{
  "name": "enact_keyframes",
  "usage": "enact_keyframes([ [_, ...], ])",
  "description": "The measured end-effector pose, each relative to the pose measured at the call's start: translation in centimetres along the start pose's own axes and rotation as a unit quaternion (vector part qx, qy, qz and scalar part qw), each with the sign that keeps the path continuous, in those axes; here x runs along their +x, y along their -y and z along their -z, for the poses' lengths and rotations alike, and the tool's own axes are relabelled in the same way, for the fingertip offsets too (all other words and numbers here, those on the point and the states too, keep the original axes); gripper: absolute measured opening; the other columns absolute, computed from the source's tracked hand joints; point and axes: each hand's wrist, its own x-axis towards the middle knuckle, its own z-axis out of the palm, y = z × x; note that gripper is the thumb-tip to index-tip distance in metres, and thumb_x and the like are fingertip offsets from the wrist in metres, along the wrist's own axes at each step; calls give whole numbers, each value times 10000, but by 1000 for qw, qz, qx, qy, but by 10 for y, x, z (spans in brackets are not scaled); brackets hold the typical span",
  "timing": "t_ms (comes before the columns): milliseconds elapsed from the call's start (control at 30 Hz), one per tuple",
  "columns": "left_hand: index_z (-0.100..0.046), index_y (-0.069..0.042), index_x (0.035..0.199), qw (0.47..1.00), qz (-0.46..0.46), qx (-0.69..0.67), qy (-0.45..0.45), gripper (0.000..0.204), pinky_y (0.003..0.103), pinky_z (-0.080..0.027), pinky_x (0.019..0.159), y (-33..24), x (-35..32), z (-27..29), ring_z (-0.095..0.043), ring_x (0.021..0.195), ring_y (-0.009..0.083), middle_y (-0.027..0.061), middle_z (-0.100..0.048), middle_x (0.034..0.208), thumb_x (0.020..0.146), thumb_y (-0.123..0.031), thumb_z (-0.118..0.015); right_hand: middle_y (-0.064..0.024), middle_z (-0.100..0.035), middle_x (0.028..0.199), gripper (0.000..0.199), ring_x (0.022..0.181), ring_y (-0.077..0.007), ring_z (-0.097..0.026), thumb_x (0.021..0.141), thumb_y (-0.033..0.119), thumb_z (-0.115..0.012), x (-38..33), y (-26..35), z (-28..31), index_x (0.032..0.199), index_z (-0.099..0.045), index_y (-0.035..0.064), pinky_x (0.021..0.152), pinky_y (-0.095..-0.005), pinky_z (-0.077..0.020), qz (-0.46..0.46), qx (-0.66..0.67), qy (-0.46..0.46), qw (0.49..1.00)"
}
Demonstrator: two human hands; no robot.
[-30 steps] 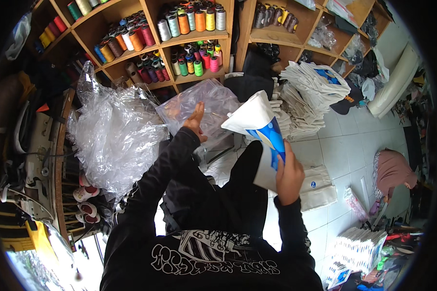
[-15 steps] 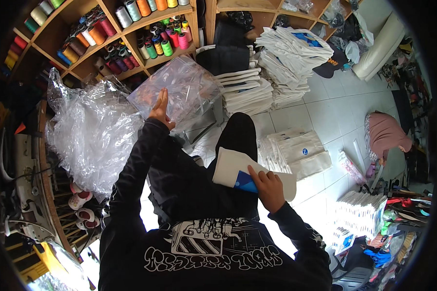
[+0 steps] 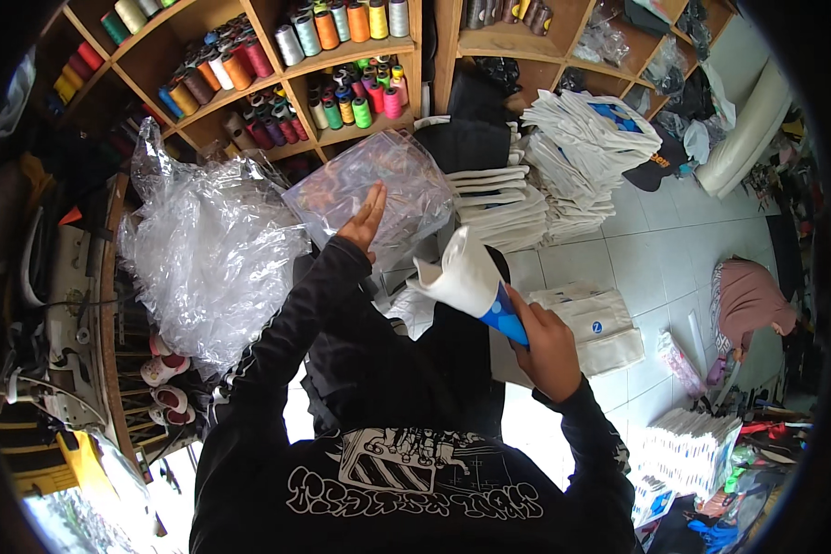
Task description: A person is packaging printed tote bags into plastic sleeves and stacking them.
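My right hand (image 3: 549, 346) grips a folded white cloth bag (image 3: 463, 275) with a blue printed patch, raised above my right thigh. The bag's far end curls open, and the fingers behind it are partly hidden. To the left, my left hand (image 3: 365, 224) lies with fingers stretched out on a stack of clear plastic bags (image 3: 406, 180). A big crumpled heap of clear plastic bags (image 3: 212, 254) sits beside that stack, left of my forearm.
Wooden shelves (image 3: 346, 55) with colourful thread cones stand at the back. Folded cloth bags (image 3: 499, 208) are piled on the tiled floor, with more bags (image 3: 596, 328) at right. Another person (image 3: 757, 295) bends over at far right. White bundles (image 3: 688, 452) stand at lower right.
My right hand has lifted the folded cloth bag off my thigh and tilted its far end upward. The left hand stays on the plastic stack. The whole view has shifted slightly.
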Motion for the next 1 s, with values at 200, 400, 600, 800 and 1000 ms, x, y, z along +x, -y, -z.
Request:
enact_keyframes([
  [200,-25,-76,1378,996,42,-64,47,1150,251,-509,690,-13,1,3,-465,1105,254,147,-71,1429,461,38,-709,-108,-488,725,656,589,-278,-522,680,11,-587,29,10,-16,1292,-375,118,520,-376,-434,0,-6,-37,999],
  [400,-25,-75,1379,989,42,-135,38,1133,233,-480,545,-15,-3,10,-554,710,214,140,-78,1434,479,37,-704,-117,-497,737,657,621,-285,-534,699,12,-580,49,20,-13,1305,-348,114,538,-384,-442,-10,-5,-83,996],
  [600,-5,-84,1380,977,108,-185,18,1137,221,-487,534,-31,2,23,-558,656,194,143,-83,1435,484,54,-691,-125,-507,752,654,654,-302,-538,705,8,-580,63,19,-33,1306,-348,122,564,-393,-441,-5,-25,-81,996],
  [800,-27,-82,1381,979,47,-196,-39,1105,222,-501,545,-22,1,34,-609,767,197,167,-89,1429,499,57,-678,-105,-502,760,701,663,-286,-537,679,10,-615,67,20,-55,1307,-353,178,569,-382,-457,11,-67,-26,997],
  [1000,-33,-29,1371,989,15,-142,-24,1054,228,-490,596,-21,-4,35,-434,1145,272,183,-73,1425,490,131,-589,-122,-535,774,637,591,-286,-550,677,1,-562,81,15,-66,1273,-406,165,519,-352,-464,59,-89,-30,994],
])
